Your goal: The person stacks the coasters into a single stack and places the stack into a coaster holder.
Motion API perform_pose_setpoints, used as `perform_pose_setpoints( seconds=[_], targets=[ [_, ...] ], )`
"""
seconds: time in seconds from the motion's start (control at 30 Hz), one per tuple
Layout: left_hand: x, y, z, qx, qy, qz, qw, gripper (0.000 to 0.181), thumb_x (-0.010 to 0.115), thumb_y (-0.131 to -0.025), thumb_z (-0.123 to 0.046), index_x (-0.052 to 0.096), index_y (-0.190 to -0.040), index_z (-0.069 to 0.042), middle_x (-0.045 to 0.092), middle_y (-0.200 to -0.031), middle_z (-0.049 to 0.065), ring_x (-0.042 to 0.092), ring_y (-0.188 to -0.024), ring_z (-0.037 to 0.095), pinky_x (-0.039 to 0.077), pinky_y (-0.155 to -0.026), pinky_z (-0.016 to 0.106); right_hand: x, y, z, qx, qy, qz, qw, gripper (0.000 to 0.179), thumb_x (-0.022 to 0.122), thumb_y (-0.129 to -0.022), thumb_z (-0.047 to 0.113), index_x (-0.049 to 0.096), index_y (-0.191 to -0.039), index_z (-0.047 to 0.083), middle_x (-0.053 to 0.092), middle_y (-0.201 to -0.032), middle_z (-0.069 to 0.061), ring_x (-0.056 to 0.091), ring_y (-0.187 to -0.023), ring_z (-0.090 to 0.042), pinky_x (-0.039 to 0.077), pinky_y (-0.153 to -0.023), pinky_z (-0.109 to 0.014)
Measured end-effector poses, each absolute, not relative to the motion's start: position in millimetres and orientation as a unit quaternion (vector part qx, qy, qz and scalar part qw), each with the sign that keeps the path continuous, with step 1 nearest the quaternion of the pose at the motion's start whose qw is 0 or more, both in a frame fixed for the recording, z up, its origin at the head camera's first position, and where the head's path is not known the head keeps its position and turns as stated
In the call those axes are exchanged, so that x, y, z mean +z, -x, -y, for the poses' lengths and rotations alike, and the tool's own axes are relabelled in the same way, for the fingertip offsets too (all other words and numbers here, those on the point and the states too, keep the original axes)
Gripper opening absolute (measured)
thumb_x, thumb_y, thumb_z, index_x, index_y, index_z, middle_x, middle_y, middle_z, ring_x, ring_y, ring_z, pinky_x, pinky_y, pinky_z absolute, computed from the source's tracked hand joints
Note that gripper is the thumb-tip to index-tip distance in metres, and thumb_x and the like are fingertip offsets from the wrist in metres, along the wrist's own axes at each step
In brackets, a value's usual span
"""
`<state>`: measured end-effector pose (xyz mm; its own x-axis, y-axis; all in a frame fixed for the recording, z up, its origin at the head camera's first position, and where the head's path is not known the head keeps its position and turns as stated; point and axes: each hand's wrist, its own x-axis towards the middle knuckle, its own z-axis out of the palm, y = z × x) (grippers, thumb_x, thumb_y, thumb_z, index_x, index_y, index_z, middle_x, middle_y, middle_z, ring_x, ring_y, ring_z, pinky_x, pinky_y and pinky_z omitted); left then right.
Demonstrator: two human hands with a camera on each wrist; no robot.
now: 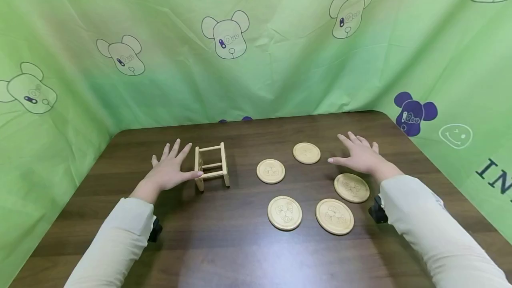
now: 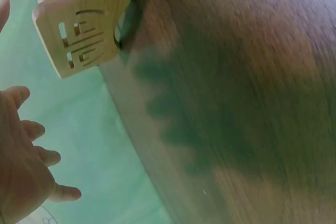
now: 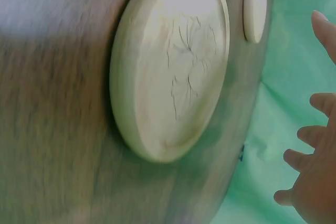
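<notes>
Fingers spread, my left hand (image 1: 170, 172) hovers beside a small pale wooden coaster rack (image 1: 225, 163) on the left of the table. In the head view its thumb overlaps the rack's near left corner; the left wrist view shows a slotted side panel of the rack (image 2: 107, 22) apart from the fingers. On the right, my right hand (image 1: 362, 157) is held out above the table, holding nothing. Nearest to it lies a round wooden coaster (image 1: 352, 188) with a carved leaf pattern. More such coasters lie flat between the hands, including a front one (image 1: 285, 213) and a back one (image 1: 306, 153).
The dark wooden table (image 1: 240, 243) ends at the back against a green curtain (image 1: 280, 79) printed with bear heads. The curtain also hangs along both sides. Another coaster (image 1: 334, 217) lies front right, and one (image 1: 270, 171) near the middle.
</notes>
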<state>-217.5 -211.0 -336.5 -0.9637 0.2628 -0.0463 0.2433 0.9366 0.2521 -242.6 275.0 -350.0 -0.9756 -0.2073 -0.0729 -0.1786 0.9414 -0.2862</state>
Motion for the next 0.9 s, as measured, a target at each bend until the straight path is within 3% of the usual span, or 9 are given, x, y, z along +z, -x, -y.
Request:
perform_pose_setpoints(
  seconds=[0.37, 0.6, 0.9],
  targets=[
    [-342, 221, 198, 0.125, -0.146, -0.98, 0.06, 0.092, 0.043, -0.071, -0.069, 0.009, -0.14, -0.019, -0.006, -0.142, 0.015, -0.006, -0.125, 0.04, -0.001, -0.086, 0.067, -358, 250, -256, -0.159, 0.13, -0.977, 0.064, 0.089, 0.054, -0.076, 0.055, 0.019, -0.136, -0.002, 0.011, -0.134, -0.033, 0.013, -0.118, -0.051, 0.008, -0.086, -0.065],
    [-346, 224, 196, 0.14, -0.156, -0.975, 0.072, 0.091, 0.045, -0.073, -0.067, 0.01, -0.14, -0.016, -0.005, -0.143, 0.013, -0.005, -0.126, 0.039, 0.0, -0.086, 0.067, -361, 259, -245, -0.148, 0.153, -0.975, 0.06, 0.091, 0.055, -0.074, 0.056, 0.022, -0.134, -0.003, 0.016, -0.133, -0.033, 0.018, -0.116, -0.051, 0.014, -0.087, -0.063],
    [-356, 231, 197, 0.155, -0.163, -0.972, 0.073, 0.092, 0.042, -0.072, -0.069, 0.011, -0.14, -0.017, -0.003, -0.144, 0.01, -0.002, -0.126, 0.038, 0.005, -0.086, 0.067, -368, 273, -228, -0.148, 0.171, -0.972, 0.069, 0.085, 0.058, -0.075, 0.05, 0.027, -0.133, -0.002, 0.019, -0.133, -0.032, 0.02, -0.117, -0.05, 0.016, -0.088, -0.061]
  ],
)
